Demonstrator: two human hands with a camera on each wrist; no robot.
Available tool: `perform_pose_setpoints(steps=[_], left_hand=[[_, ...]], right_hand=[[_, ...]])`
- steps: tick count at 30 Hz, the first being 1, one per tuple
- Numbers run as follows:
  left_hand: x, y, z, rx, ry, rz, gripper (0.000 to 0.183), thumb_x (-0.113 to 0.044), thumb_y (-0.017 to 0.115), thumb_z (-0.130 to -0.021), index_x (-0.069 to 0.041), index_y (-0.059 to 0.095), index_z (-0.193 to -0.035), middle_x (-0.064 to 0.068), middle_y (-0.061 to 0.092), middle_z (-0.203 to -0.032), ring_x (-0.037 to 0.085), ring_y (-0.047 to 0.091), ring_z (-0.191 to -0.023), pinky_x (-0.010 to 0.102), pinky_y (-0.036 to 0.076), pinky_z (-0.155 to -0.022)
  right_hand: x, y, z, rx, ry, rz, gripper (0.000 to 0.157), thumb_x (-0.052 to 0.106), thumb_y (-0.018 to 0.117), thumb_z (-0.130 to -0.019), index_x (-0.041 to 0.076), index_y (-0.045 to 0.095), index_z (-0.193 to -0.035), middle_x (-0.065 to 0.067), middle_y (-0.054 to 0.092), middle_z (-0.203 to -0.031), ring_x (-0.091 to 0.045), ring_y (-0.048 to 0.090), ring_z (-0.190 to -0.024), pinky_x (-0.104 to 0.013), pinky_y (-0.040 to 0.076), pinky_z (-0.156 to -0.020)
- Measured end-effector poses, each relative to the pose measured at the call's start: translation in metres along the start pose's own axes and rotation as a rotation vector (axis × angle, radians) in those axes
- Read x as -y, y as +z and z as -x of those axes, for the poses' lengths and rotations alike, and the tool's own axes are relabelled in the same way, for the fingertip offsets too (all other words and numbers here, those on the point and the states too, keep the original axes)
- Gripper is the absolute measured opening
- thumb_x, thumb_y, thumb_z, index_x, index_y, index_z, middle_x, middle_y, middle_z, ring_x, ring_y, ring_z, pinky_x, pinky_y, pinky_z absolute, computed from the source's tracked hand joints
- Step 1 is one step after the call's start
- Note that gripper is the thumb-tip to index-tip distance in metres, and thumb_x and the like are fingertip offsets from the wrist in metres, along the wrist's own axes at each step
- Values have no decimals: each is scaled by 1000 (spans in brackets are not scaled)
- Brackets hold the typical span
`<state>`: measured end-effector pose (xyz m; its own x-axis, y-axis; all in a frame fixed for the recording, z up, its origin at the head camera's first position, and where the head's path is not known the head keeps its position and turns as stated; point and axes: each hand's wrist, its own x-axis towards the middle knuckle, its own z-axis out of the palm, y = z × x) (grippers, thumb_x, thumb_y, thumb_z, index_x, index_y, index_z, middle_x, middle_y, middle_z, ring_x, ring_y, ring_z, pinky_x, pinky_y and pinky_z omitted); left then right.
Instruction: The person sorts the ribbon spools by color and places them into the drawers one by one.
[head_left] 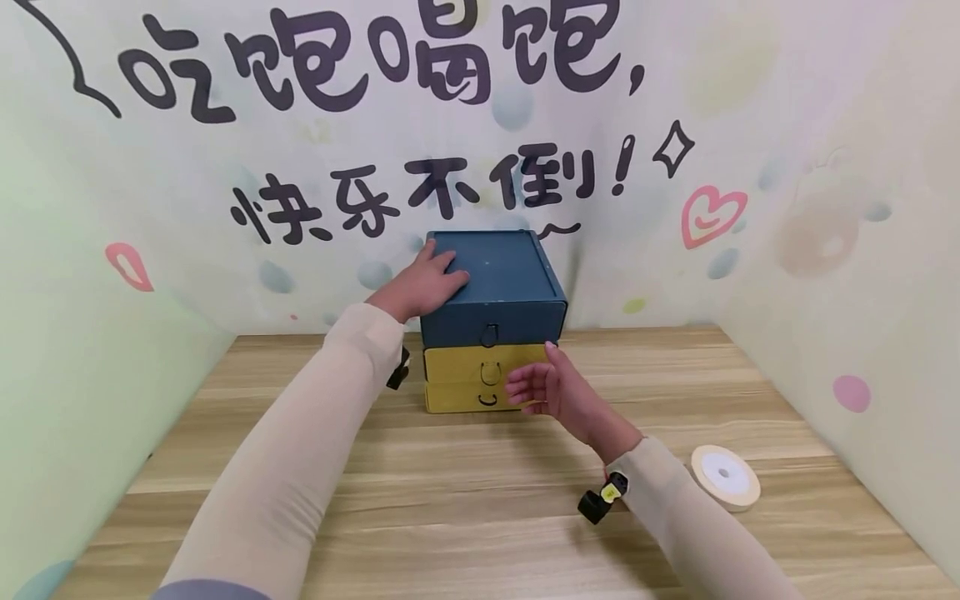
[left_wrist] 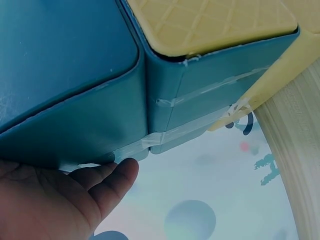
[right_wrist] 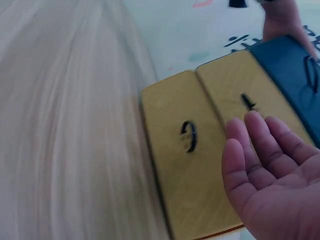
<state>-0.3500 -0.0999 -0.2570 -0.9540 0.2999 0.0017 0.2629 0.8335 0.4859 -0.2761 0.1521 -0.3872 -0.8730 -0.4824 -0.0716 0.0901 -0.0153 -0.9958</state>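
A small drawer chest stands at the back of the table, with a blue box on top and an upper yellow drawer and a lower yellow drawer below. Each front has a thin dark loop handle; the right wrist view shows the lower drawer's handle close up. My left hand rests on the blue top near its left edge, fingers spread. Clear tape runs along the chest's blue side in the left wrist view. In front of the yellow drawers hovers my right hand, palm turned inward, fingers loosely bent, holding nothing.
A cream roll of ribbon or tape lies on the wooden table, beside my right forearm. A printed backdrop with black lettering rises behind the chest. Pale walls enclose the table on both sides.
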Motion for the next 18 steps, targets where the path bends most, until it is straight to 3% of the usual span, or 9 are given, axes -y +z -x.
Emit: perform_pose_setpoints(steps=[5, 12, 18], left_hand=[[-1, 0, -1, 1, 8, -19, 65, -44, 34, -105, -8, 24, -159, 13, 0, -166, 25, -6, -152, 45, 18, -118], [-2, -1, -1, -4, 5, -15, 65, -44, 34, -105, -8, 24, -159, 14, -2, -166, 25, -5, -152, 45, 18, -118], [0, 1, -2, -2, 7, -17, 66, -45, 34, -105, -8, 23, -159, 14, -2, -166, 25, -6, -152, 46, 17, -118]], right_hand=[[-8, -1, -8, 66, 73, -22, 87, 66, 24, -101, -12, 52, -129, -15, 68, -114, -24, 67, -99, -40, 51, -90], [-16, 9, -17, 167, 106, -58, 73, 51, 31, -106, -13, 47, -136, -20, 65, -124, -28, 66, -111, -51, 42, -104], [-22, 16, -25, 223, 115, -104, 71, 46, 37, -105, -16, 42, -140, -22, 63, -128, -27, 64, -115, -45, 46, -102]])
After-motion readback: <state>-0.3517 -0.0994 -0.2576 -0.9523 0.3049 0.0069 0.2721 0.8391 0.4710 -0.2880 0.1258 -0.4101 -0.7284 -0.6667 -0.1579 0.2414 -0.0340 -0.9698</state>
